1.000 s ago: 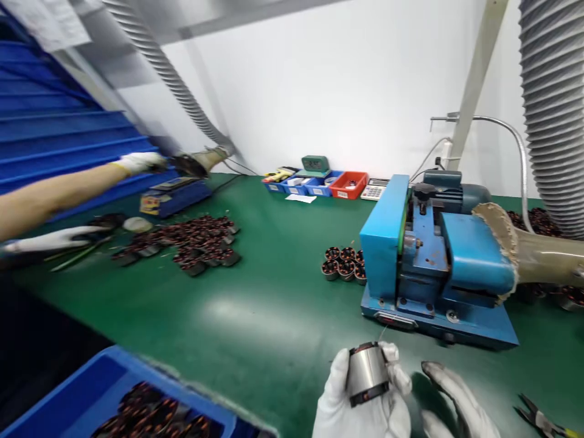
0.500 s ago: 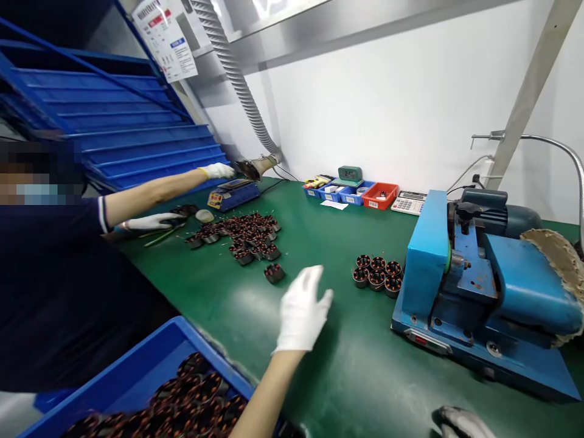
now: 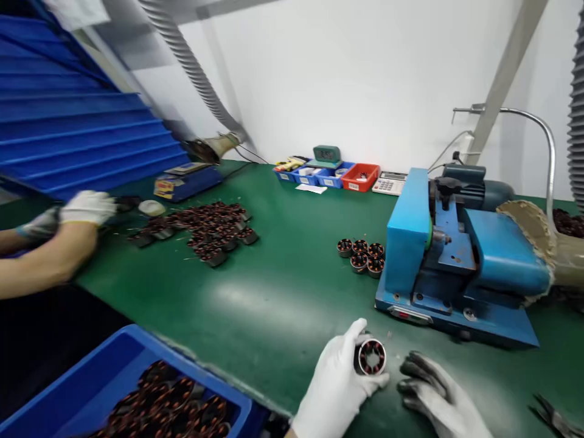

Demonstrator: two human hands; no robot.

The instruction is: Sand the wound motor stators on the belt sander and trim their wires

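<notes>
My left hand (image 3: pixel 335 386), in a white glove, is closed around a small motor stator (image 3: pixel 371 357) with copper windings, held just above the green table (image 3: pixel 269 292) near its front edge. Its round open end faces up toward me. My right hand (image 3: pixel 440 398), in a grey-tipped glove, hovers just right of the stator with fingers spread and curled, holding nothing. A blue bench machine (image 3: pixel 456 261) stands behind my hands to the right.
A blue bin (image 3: pixel 91 389) of stators sits at the lower left. Several stators (image 3: pixel 360 255) cluster beside the machine and a larger pile (image 3: pixel 205 228) lies further left. A co-worker's gloved hands (image 3: pixel 73 213) work at the far left. Pliers (image 3: pixel 554 417) lie at the right edge.
My left hand has come back from reaching out over the table toward the pile and now grips a stator near the front edge. The co-worker's outstretched arm has drawn back.
</notes>
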